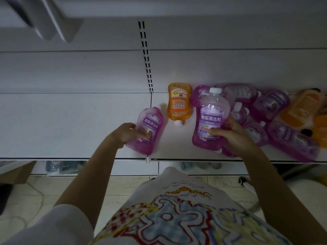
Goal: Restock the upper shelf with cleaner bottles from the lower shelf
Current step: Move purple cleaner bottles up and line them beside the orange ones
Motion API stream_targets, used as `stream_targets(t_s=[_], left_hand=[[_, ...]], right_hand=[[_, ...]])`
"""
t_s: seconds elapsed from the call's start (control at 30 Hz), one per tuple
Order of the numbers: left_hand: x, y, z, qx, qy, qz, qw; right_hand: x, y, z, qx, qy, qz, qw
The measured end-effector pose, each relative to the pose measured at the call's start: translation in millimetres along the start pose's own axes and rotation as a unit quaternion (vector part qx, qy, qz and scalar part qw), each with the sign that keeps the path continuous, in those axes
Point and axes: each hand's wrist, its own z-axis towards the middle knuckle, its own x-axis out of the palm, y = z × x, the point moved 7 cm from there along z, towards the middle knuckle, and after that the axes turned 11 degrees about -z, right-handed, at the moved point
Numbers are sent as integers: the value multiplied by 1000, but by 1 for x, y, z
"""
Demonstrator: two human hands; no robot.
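Note:
A purple cleaner bottle (149, 128) lies near the front of the white shelf (70, 124), and my left hand (126, 132) grips its lower left side. My right hand (230, 133) holds a second purple cleaner bottle (211, 117) by its lower right part, white cap pointing away from me. Between them an orange cleaner bottle (179, 103) lies flat with its cap toward me. A heap of several purple and orange bottles (276, 114) lies on the shelf to the right.
A slotted upright (146, 57) runs up the back panel behind the shelf. The underside of a higher shelf (159, 6) spans the top. Below the shelf's front edge are dim bottles on a lower level (65, 167) and a tiled floor (70, 188).

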Motion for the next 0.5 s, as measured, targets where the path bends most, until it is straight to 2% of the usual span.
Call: stream_targets(t_s=[0.1, 0.23, 0.5], left_hand=[[4, 5, -15, 58, -29, -83, 994], [12, 3, -40, 133, -43, -214, 967], [22, 8, -77, 182, -62, -261, 946]], right_hand=[[-7, 2, -4, 6, 3, 6, 1000], [-17, 2, -9, 6, 9, 2, 1000], [-24, 4, -30, -11, 7, -52, 999]])
